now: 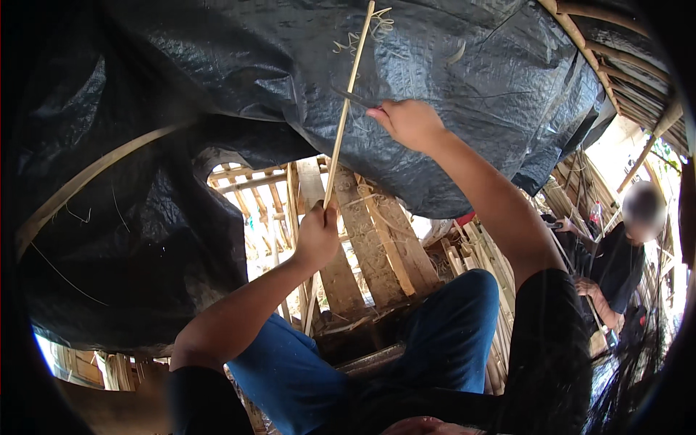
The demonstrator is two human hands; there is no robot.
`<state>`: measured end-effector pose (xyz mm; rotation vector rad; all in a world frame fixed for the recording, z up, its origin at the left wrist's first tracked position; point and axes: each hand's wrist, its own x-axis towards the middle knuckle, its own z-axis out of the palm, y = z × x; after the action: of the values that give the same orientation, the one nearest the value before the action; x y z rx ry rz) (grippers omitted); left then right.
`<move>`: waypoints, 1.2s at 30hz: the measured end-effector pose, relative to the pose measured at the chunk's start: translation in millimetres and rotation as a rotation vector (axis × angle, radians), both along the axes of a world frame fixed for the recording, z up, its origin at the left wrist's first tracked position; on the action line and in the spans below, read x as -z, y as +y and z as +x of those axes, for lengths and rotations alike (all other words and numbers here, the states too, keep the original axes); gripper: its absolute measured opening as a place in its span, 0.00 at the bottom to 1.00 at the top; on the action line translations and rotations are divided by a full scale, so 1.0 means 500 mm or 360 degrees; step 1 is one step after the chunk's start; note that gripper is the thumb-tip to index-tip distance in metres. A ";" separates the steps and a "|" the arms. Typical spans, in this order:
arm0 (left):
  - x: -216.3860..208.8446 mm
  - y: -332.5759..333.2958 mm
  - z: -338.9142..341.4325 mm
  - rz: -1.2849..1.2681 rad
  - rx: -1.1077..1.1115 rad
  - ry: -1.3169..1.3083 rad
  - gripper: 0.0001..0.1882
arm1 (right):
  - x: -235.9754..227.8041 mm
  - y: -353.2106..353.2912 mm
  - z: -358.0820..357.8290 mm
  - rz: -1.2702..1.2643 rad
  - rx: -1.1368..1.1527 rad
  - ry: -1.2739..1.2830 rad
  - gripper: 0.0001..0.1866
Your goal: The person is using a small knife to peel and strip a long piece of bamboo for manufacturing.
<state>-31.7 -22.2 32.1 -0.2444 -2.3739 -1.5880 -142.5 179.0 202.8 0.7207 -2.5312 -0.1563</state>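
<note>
My left hand (317,238) is closed round the lower part of a long, pale bamboo strip (339,141), which slants up and away from me over a dark plastic sheet. In my right hand (415,125) is a knife (351,96), its handle mostly hidden by my fingers. The thin dark blade lies across the strip, well above my left hand. Thin curled shavings (383,24) cluster about the strip's far end. Below my left fist the strip's lower end is hard to make out.
The black plastic sheet (210,51) spreads across the far side and left. Wooden planks (366,243) lie beyond my knees. A curved pale strip (87,170) rests at left. Bundled bamboo strips (478,254) stand to the right, where another person (616,264) in dark clothes sits.
</note>
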 end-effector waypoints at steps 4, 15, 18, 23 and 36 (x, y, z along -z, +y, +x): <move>-0.011 0.012 0.012 0.0123 0.0047 -0.0038 0.18 | -0.077 0.021 -0.027 -0.0192 0.0204 0.0021 0.30; -0.009 0.010 0.025 0.0041 0.0099 -0.0032 0.18 | -0.098 0.027 -0.015 -0.0081 0.0232 -0.0043 0.35; -0.006 0.022 0.022 0.0145 0.0151 -0.0086 0.18 | -0.176 0.046 -0.052 -0.0393 0.0489 -0.0173 0.34; -0.002 0.033 0.023 0.0089 0.0187 -0.0120 0.20 | -0.164 0.077 -0.093 -0.0298 0.0279 0.0212 0.34; -0.038 -0.010 0.008 0.0872 0.0429 -0.0707 0.13 | 0.210 0.186 -0.002 -0.1085 0.0219 -0.0097 0.29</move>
<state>-27.8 -26.9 51.1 -0.1037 -2.1311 -2.5725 -143.6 272.2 98.0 0.2782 -2.4468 0.6601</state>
